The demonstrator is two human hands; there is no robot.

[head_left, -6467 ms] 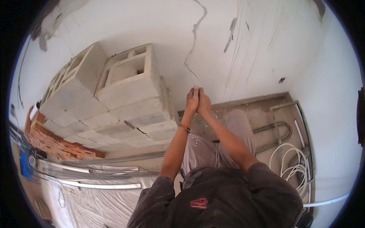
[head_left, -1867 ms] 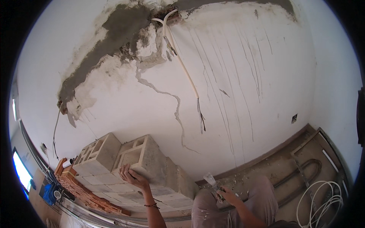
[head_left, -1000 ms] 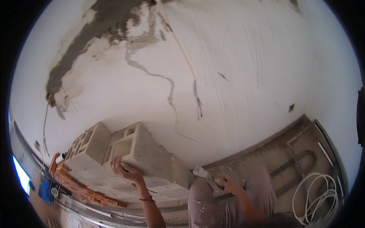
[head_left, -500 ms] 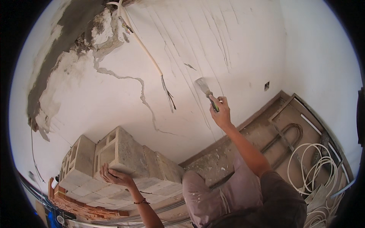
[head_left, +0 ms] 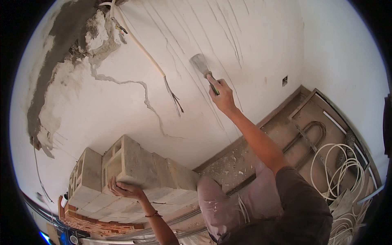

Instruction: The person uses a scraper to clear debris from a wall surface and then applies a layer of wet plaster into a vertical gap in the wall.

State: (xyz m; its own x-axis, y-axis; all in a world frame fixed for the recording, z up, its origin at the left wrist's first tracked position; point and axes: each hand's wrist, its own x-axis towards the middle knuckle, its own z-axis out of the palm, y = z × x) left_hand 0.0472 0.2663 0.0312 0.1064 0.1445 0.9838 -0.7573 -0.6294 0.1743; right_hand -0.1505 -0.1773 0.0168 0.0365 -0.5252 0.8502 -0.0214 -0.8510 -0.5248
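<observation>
My right hand point(head_left: 222, 94) is closed round the dark green handle of a flat, grey-headed scraper point(head_left: 199, 64), held up against the white wall point(head_left: 253, 102) among thin vertical scratches. My left hand point(head_left: 124, 188), with a bracelet on the wrist, grips the lower corner of a hollow concrete block point(head_left: 131, 161) on the stack at lower left. Left of the scraper, a cream conduit point(head_left: 143, 53) with loose wire ends hangs from a broken, grey-patched part of the wall, and a jagged crack runs down beside it.
Red bricks point(head_left: 98, 220) lie below the blocks, with pipes and a blue object point(head_left: 64, 237) at bottom left. My knees are by the wall. A metal frame point(head_left: 304, 106), a bent bar and coiled white cable point(head_left: 339, 147) lie on the dusty floor at right, beside the side wall.
My right hand has risen with the scraper from by my knee to the middle of the wall. My left hand stays on the block while the view has shifted rightward.
</observation>
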